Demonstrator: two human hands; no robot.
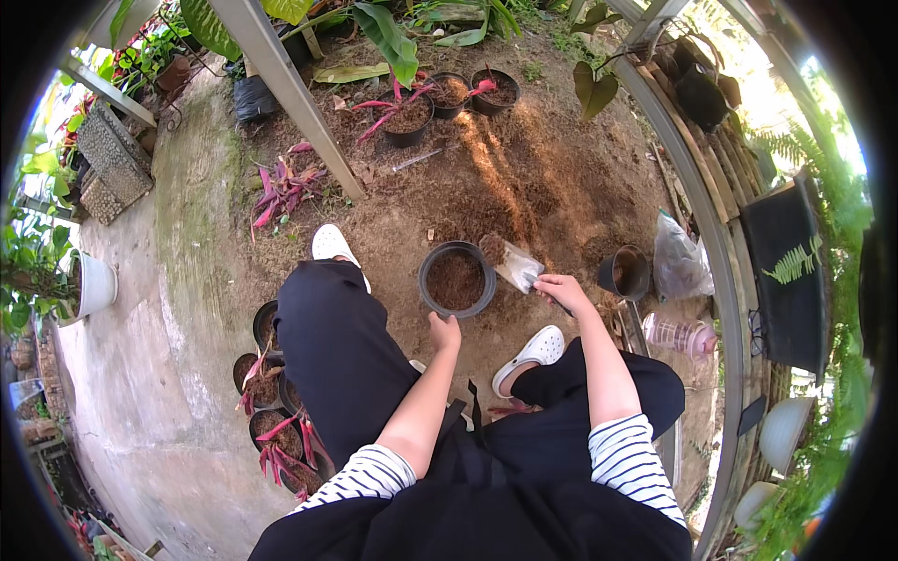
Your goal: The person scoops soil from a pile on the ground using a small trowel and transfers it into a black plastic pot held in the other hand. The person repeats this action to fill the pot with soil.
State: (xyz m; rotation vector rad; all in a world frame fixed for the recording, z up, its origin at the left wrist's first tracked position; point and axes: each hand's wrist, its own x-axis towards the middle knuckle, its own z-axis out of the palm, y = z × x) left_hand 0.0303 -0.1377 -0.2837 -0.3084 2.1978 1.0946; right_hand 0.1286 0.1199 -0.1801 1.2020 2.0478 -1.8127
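Note:
In front of me a black plastic plant pot (457,279) stands on the bare soil, with brown potting soil inside. My left hand (444,332) grips its near rim. My right hand (559,290) is closed around the handle of a garden trowel (520,269), whose pale metal blade points up and left. A clump of brown soil (493,248) sits on the blade's tip, just outside the pot's right rim.
Potted pink-leaved plants (407,116) stand at the far side, and more pots (277,429) at my left. Uprooted pink plants (284,186) lie near a metal post (309,112). To the right are an empty pot (624,272), a plastic bag (680,259) and a pink bottle (679,336).

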